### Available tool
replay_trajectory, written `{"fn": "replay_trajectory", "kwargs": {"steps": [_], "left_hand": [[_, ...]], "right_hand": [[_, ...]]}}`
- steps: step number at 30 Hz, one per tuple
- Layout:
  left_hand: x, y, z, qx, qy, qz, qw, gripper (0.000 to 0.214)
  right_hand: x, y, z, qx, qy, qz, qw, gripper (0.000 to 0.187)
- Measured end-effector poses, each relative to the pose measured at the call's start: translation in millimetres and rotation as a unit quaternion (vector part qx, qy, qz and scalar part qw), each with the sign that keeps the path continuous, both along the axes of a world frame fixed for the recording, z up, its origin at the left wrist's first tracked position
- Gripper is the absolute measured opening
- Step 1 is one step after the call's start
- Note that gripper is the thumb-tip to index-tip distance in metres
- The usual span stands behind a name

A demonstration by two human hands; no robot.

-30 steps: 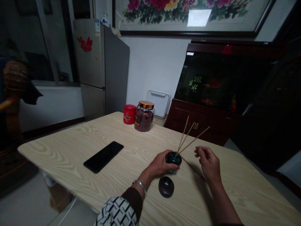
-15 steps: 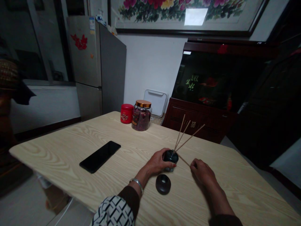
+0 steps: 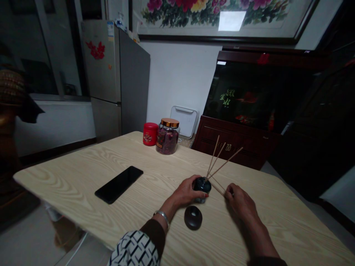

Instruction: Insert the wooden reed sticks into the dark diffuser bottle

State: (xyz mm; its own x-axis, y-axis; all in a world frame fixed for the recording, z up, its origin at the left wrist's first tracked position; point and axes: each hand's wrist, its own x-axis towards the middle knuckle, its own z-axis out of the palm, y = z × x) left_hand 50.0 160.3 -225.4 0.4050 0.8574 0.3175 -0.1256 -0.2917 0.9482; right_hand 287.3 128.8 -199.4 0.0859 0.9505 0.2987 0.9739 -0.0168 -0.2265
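Observation:
My left hand (image 3: pixel 188 190) is wrapped round a small dark glass diffuser bottle (image 3: pixel 203 186) standing on the table. Three thin reed sticks (image 3: pixel 220 159) rise from its neck and fan out up and to the right. To the right of the bottle, my right hand (image 3: pixel 240 202) is closed, fingertips pinching the end of another reed stick (image 3: pixel 217 187). That stick slants from the fingers up toward the bottle's neck; whether its far end is inside I cannot tell. Close in front of the bottle lies a dark round cap (image 3: pixel 193 217) with a hole in its top.
A black phone (image 3: pixel 119 184) lies on the wooden table (image 3: pixel 83 162) at left. Toward the back edge stand a red canister (image 3: pixel 150 134) and a glass jar (image 3: pixel 167 139) with a copper lid. Behind are a fridge (image 3: pixel 104 70) and a fish tank (image 3: pixel 246 96).
My right hand has shifted very slightly, and the stick it pinches has tilted a little near the bottle's neck. The left hand keeps its hold on the bottle.

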Motion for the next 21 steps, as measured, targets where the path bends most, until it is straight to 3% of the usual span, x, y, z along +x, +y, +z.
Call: {"fn": "replay_trajectory", "kwargs": {"steps": [4, 6, 8, 10, 12, 14, 17, 21], "left_hand": [[0, 0, 0.4, -0.002, -0.005, -0.006, 1.000, 0.062], [0, 0, 1.2, -0.004, -0.003, -0.005, 1.000, 0.063], [-1, 0, 1.9, -0.005, 0.002, -0.002, 1.000, 0.064], [-1, 0, 2.1, -0.007, 0.003, 0.002, 1.000, 0.065], [-1, 0, 2.1, -0.010, -0.004, 0.001, 1.000, 0.065], [0, 0, 2.2, -0.012, -0.013, -0.008, 1.000, 0.063], [0, -1, 3.2, -0.013, -0.012, -0.006, 1.000, 0.062], [-1, -2, 5.7, -0.013, 0.007, 0.010, 1.000, 0.063]], "right_hand": [[-10, -2, 18.7, 0.146, 0.095, -0.017, 0.985, 0.015], [-14, -1, 27.0, 0.233, 0.230, -0.009, 0.945, 0.022], [-16, -1, 34.0, 0.278, 0.417, 0.011, 0.865, 0.031], [-17, 0, 39.3, 0.267, 0.597, 0.025, 0.756, 0.037], [-19, -1, 43.1, 0.239, 0.714, 0.032, 0.658, 0.038], [-21, -2, 45.7, 0.228, 0.765, 0.042, 0.601, 0.036], [-29, -4, 48.7, 0.255, 0.769, 0.052, 0.584, 0.033], [-41, -7, 52.4, 0.333, 0.705, 0.062, 0.623, 0.029]]}}
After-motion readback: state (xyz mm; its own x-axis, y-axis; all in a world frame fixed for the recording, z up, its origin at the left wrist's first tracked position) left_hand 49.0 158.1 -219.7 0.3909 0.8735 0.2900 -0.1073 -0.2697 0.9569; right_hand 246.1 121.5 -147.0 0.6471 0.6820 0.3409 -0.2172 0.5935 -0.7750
